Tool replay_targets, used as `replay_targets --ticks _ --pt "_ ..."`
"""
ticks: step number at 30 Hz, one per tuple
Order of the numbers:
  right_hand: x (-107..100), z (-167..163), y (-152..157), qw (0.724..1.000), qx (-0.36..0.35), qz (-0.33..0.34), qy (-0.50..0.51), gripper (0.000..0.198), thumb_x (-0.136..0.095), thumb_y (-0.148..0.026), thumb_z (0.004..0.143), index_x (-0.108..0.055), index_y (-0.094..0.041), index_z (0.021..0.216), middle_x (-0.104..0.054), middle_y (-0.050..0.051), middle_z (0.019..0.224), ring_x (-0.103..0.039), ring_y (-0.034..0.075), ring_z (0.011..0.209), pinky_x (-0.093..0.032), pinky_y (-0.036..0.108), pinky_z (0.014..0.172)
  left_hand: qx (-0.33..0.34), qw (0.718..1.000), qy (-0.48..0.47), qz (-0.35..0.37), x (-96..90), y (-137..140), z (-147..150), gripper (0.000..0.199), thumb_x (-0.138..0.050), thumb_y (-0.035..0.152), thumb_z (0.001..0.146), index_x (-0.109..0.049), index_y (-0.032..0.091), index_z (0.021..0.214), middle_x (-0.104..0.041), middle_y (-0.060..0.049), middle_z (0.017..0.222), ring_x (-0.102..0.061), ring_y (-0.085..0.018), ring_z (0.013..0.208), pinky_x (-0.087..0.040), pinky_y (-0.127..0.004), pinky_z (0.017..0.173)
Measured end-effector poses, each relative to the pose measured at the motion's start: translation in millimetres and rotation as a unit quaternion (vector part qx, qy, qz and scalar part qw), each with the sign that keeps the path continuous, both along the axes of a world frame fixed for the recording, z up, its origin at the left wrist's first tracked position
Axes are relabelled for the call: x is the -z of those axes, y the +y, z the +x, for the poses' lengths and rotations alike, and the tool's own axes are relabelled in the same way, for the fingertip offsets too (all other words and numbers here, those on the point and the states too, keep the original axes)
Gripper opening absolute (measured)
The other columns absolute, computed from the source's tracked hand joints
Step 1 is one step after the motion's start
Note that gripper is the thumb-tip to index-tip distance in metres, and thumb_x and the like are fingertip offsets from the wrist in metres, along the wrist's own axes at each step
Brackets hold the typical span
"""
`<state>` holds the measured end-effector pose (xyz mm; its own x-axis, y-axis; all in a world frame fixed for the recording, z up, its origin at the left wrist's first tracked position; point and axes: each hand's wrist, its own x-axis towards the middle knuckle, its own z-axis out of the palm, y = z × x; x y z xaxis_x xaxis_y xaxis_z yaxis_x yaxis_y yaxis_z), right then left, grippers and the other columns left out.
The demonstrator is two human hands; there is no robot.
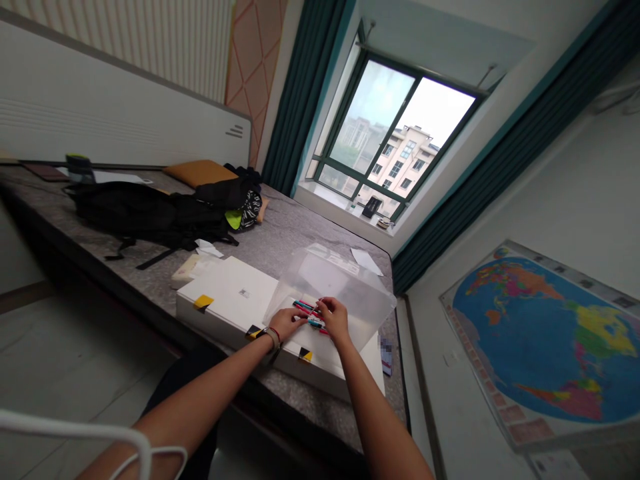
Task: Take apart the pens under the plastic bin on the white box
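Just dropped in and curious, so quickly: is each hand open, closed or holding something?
Left hand: fingers at the colored pens; grip cannot be told.
Right hand: closed, seemingly pinching a thin, pen-like item.

Daylight is coming in through a big window [397, 137] right of the top middle. Dark green curtains [307, 93] are hanging on both sides of it. A gray bed [310, 230] with a white headboard [125, 110] is filling the left and middle. A world map [550, 340] is hanging on the white wall [565, 177] at the right. Pale floor [55, 353] is showing lower left.
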<state>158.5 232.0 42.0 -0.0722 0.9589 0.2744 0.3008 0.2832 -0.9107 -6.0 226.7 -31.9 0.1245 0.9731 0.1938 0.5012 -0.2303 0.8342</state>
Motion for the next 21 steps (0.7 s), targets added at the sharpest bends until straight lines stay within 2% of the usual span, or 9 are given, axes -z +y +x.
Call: replay_targets --ticks 6,14,21 --pt "1.4 -4.6 -3.9 0.998 0.004 -0.013 -0.063 0.027 -0.056 -0.041 0.078 -0.064 -0.017 0.087 -0.069 0.005 0.079 -0.065 0.018 0.072 -0.055 0.028 0.063 0.001 1.000 -0.007 0.008 2.9 1.1 0.2 0.032 -0.058 0.047 0.077 -0.073 0.027 0.096 -0.072 0.001 0.095 -0.061 -0.014 0.069 -0.046 -0.023 0.071" --pt "16.5 -4.9 -4.1 0.981 0.011 -0.002 -0.195 0.024 -0.052 -0.035 0.081 -0.067 -0.018 0.087 -0.071 0.004 0.083 -0.065 0.018 0.075 -0.051 0.027 0.071 0.004 1.000 0.005 0.012 2.3 0.4 0.2 0.032 -0.057 0.047 0.077 -0.073 0.027 0.096 -0.072 0.001 0.094 -0.061 -0.014 0.070 -0.045 -0.024 0.070" --pt "3.1 -7.2 -2.4 0.969 0.012 0.008 -0.249 0.022 -0.055 -0.032 0.081 -0.070 -0.018 0.086 -0.072 0.005 0.085 -0.066 0.018 0.080 -0.048 0.027 0.077 0.006 1.000 -0.012 0.021 5.7 2.9 -0.2 0.032 -0.058 0.046 0.077 -0.072 0.027 0.098 -0.072 0.001 0.095 -0.060 -0.013 0.068 -0.046 -0.023 0.069"
